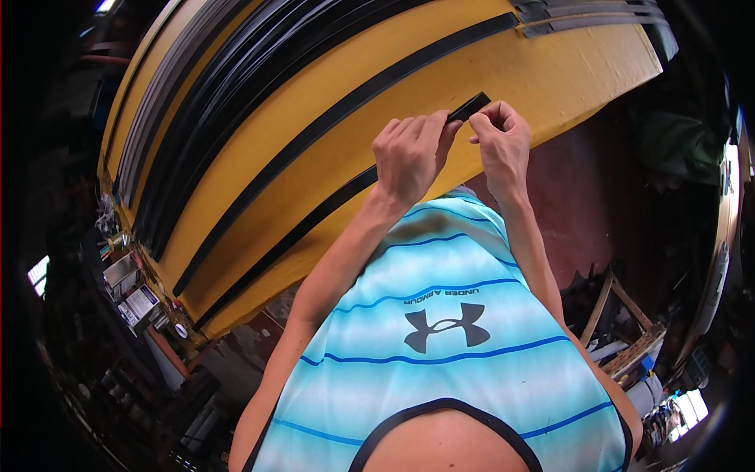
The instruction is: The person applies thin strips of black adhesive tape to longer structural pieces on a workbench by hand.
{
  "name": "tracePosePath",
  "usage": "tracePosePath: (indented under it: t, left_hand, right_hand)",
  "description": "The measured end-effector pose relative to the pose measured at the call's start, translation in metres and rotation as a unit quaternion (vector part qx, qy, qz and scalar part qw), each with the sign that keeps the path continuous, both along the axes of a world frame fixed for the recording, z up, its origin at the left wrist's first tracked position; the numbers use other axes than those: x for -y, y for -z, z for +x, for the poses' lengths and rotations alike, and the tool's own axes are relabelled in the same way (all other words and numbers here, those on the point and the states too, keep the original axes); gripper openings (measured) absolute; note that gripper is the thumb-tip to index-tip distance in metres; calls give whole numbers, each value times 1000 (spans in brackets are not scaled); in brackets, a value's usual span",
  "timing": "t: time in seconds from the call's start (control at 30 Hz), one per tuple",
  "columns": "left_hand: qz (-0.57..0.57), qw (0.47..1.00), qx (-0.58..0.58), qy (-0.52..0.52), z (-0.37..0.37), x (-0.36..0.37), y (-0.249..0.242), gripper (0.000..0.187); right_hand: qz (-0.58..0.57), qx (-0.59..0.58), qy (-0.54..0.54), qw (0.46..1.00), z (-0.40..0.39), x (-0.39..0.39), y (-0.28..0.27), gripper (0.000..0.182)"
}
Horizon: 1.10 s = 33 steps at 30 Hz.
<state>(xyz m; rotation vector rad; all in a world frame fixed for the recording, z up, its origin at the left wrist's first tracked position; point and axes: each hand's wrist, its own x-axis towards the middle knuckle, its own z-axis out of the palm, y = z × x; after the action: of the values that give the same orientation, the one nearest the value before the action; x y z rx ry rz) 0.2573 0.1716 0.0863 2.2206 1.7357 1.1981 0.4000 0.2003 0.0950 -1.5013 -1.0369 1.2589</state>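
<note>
My left hand [409, 153] is closed around a long black strip [472, 105] close to one end. The short end of the strip sticks out past my thumb, and its long part runs back over the yellow table [582, 79] to the lower left. Beside that end, my right hand [503, 138] has its thumb and fingers pinched together. Whatever sits in the pinch, if anything, is too small or hidden to make out. A second black strip [472, 34] lies farther back on the table, apart from my hands.
Bundled black strips [236, 94] and grey strips [169, 82] cover the table's far left. More grey strips [590, 20] lie at its back right. A cluttered bench with a labelled box [139, 305] is at left. A wooden frame [629, 330] stands on the right.
</note>
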Motion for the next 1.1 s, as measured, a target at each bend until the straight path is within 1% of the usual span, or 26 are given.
tracePosePath:
  t: [0.1,0.17,0.3,0.37,0.4,0.47,0.5,0.57,0.6,0.67,0.73,0.77,0.8,0.83,0.87,0.9,0.97,1.03,1.07,1.1]
  left_hand:
    - [-5,1000,7,-7,-3,-2,-2,15]
    - [-4,1000,12,-12,-5,-4,-2,16]
    - [0,999,28,-21,-8,-5,-3,17]
    - [-3,999,32,-23,-7,-5,-2,17]
    - [-4,999,39,-22,-7,-6,-1,17]
    - [-5,999,47,-22,-9,-5,-1,17]
    - [-14,998,59,-24,-9,-5,-2,16]
    - [-22,997,71,-26,-10,-6,-4,16]
    - [-33,996,79,-26,-12,-7,-6,15]
    - [-43,995,87,-26,-13,-8,-6,15]
    - [-83,985,150,-37,-14,-9,-4,17]
    - [-83,984,150,-37,-14,-9,-5,17]
    - [-101,973,202,-46,-12,-10,-8,18]
    - [-118,959,253,-54,-11,-10,-10,19]
    - [-119,959,253,-54,-11,-10,-10,19]
    - [-120,958,254,-55,-11,-10,-9,19]
    - [-122,958,255,-55,-12,-11,-9,18]
    - [-95,973,203,-48,-12,-10,-7,18]
    - [-96,974,202,-47,-12,-10,-5,18]
    - [-88,981,167,-46,-11,-9,-5,18]
  right_hand:
    - [-2,22,-18,1000,-3,3,-1,17]
    - [-11,-2,-44,999,-6,7,-3,16]
    - [-3,0,-79,997,-4,11,3,17]
    - [2,-18,-99,995,-1,11,7,19]
    - [2,-18,-99,995,-1,12,6,19]
    - [9,-64,-83,994,-3,14,4,19]
    - [9,-64,-83,994,0,14,5,19]
    - [7,-5,-109,994,9,14,11,16]
    - [8,-5,-109,994,12,14,10,16]
    - [6,155,-173,973,16,14,10,19]
    - [23,168,-164,972,13,16,6,19]
    - [40,180,-154,971,9,17,5,18]
    - [40,180,-155,971,5,16,5,18]
    - [86,136,-117,980,0,16,5,16]
    - [131,92,-79,984,-2,15,5,14]
    - [131,92,-78,984,-2,15,4,14]
    - [94,53,-74,991,-3,13,-2,9]
    - [81,46,-68,993,-5,12,-5,11]
    - [68,39,-63,995,-6,11,-6,12]
    - [69,38,-63,995,-7,10,-7,12]
